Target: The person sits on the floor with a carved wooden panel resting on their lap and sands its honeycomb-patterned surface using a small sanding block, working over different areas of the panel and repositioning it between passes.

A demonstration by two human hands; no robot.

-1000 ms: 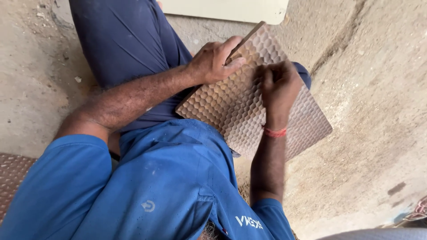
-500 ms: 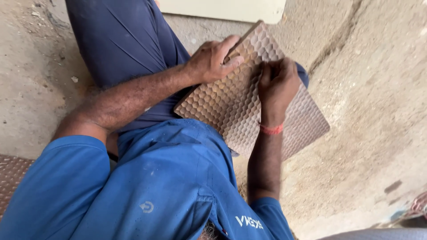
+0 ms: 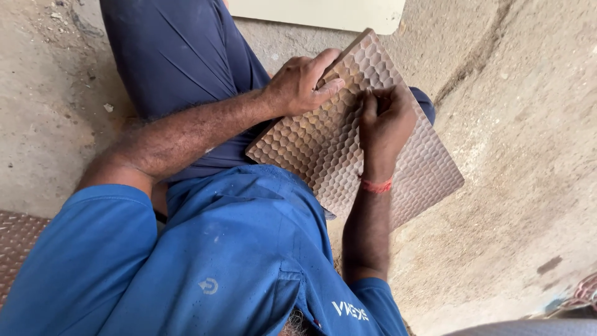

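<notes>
A brown wooden panel (image 3: 323,146) carved with a honeycomb pattern rests tilted on the seated person's lap. The left hand (image 3: 305,81) grips its upper edge, while the right hand (image 3: 385,118) is clenched, fingertips pressing against the carved surface above the concrete floor (image 3: 516,155).

The honeycomb-carved panel (image 3: 323,146) rests tilted across the person's lap, its upper corner toward the flat board (image 3: 317,12) that lies on the floor (image 3: 528,124) at the top of the view. The left hand (image 3: 305,84) lies on the panel's upper left edge, and the right hand (image 3: 385,118) sits just beside it on the panel's face, a wrist thread (image 3: 376,185) below it. A studded sheet (image 3: 18,239) lies on the floor at the far left, beside the left sleeve (image 3: 93,249).
</notes>
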